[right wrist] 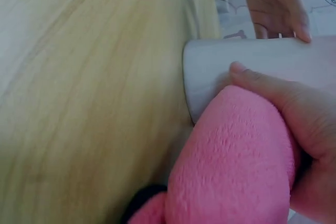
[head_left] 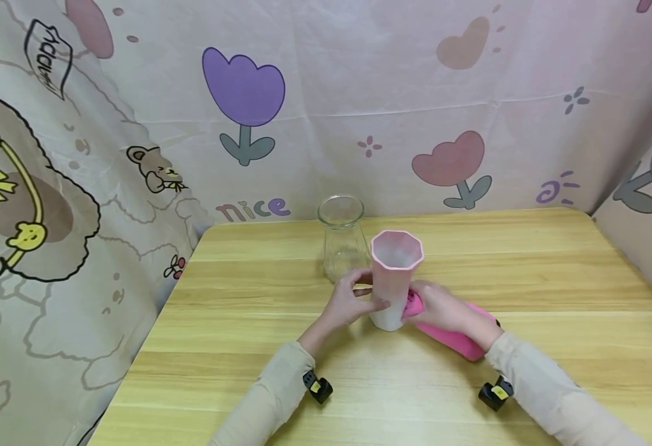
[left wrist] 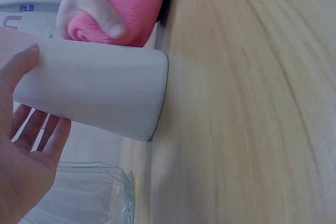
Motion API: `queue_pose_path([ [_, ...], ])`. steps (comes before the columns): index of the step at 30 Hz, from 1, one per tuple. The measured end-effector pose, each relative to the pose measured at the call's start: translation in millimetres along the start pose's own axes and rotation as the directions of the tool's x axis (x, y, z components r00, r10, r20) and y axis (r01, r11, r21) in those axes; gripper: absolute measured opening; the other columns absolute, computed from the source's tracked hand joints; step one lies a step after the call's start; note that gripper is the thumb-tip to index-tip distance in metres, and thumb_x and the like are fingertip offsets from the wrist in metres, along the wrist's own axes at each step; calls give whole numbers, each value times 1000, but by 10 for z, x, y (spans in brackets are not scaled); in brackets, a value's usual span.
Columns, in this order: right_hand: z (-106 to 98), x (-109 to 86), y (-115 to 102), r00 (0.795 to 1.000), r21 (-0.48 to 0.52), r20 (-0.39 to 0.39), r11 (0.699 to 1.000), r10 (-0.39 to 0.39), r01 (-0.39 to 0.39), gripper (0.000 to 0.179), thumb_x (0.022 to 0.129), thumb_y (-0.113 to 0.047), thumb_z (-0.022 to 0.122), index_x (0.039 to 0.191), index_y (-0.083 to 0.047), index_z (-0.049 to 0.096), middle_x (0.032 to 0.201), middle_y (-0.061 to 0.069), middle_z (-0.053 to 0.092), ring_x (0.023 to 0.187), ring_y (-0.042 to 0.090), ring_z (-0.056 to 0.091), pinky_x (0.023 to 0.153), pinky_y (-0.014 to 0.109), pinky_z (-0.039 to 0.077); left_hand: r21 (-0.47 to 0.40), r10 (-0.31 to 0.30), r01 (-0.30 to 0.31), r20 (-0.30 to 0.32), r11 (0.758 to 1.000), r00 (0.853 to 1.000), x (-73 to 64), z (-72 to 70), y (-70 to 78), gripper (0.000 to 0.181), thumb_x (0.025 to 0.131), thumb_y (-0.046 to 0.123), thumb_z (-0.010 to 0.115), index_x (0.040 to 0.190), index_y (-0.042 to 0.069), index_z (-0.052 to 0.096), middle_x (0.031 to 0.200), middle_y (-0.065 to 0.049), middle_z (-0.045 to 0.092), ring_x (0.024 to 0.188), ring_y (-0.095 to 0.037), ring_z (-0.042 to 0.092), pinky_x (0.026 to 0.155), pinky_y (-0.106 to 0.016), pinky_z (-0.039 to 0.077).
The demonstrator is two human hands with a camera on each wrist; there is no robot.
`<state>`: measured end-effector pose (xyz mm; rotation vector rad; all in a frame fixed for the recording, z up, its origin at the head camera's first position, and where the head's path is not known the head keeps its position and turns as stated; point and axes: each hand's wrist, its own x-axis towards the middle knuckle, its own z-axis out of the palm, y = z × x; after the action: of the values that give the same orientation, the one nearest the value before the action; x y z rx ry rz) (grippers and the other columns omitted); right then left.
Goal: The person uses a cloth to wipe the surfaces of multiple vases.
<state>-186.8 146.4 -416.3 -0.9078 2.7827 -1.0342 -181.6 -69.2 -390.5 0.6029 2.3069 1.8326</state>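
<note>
A tall faceted vase point(head_left: 392, 282), pink at the rim and fading to white at the base, stands upright on the table. My left hand point(head_left: 349, 301) holds it from the left, thumb on the near side and fingers around the other side. In the right hand point(head_left: 440, 308) is a fluffy pink cloth point(head_left: 457, 342), bunched up and pressed to the vase's lower right side. The right thumb touches the white wall point(right wrist: 210, 64) of the vase. The cloth's loose part trails right over the table, with a black piece at its edge.
A clear glass vase point(head_left: 341, 244) with a flared rim stands just behind and left of the pink one. The wooden table point(head_left: 237, 322) runs back to a printed cloth backdrop point(head_left: 331, 93), which also hangs at the left and right.
</note>
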Motion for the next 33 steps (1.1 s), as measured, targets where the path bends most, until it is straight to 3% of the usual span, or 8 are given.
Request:
queue_pose_path([
  [5, 0, -21, 9, 1000, 17, 9, 1000, -2, 2, 51, 67, -20, 80, 110, -5, 58, 101, 6, 63, 93, 22, 59, 80, 38, 50, 3, 1, -1, 1, 1000, 1000, 2, 10, -4, 56, 69, 2, 76, 119, -2, 52, 112, -16, 55, 105, -25, 52, 91, -35, 47],
  [11, -97, -41, -5, 995, 146, -102, 989, -9, 24, 54, 69, -23, 79, 115, -7, 57, 105, 6, 64, 95, 19, 60, 80, 34, 51, 0, 2, -2, 2, 1000, 1000, 3, 4, 12, 56, 68, 1, 76, 119, -3, 52, 112, -17, 55, 105, -26, 52, 90, -35, 48],
  [16, -246, -60, -114, 980, 252, -190, 968, 68, -18, 54, 72, -22, 77, 117, -3, 55, 103, 10, 64, 91, 20, 60, 76, 29, 52, 4, -2, 2, 5, 1000, 1000, 7, -2, 25, 56, 68, 1, 76, 119, -3, 52, 112, -16, 55, 104, -25, 52, 91, -37, 48],
  [23, -446, -65, -295, 946, 259, -307, 966, 102, -20, 53, 72, -17, 77, 119, -6, 55, 105, 11, 63, 87, 9, 59, 72, 23, 52, 0, -3, 3, 7, 1000, 1000, 11, 0, 19, 57, 68, 1, 76, 119, -3, 52, 111, -16, 55, 104, -24, 52, 90, -37, 48],
  [33, -599, -79, -418, 935, 276, -327, 960, 138, -45, 56, 73, -18, 77, 123, -10, 54, 110, 8, 61, 91, 5, 55, 74, 20, 50, 2, -7, 7, -3, 1000, 1000, 2, -3, 35, 56, 68, 1, 76, 119, -3, 52, 111, -17, 55, 104, -26, 53, 91, -38, 48],
])
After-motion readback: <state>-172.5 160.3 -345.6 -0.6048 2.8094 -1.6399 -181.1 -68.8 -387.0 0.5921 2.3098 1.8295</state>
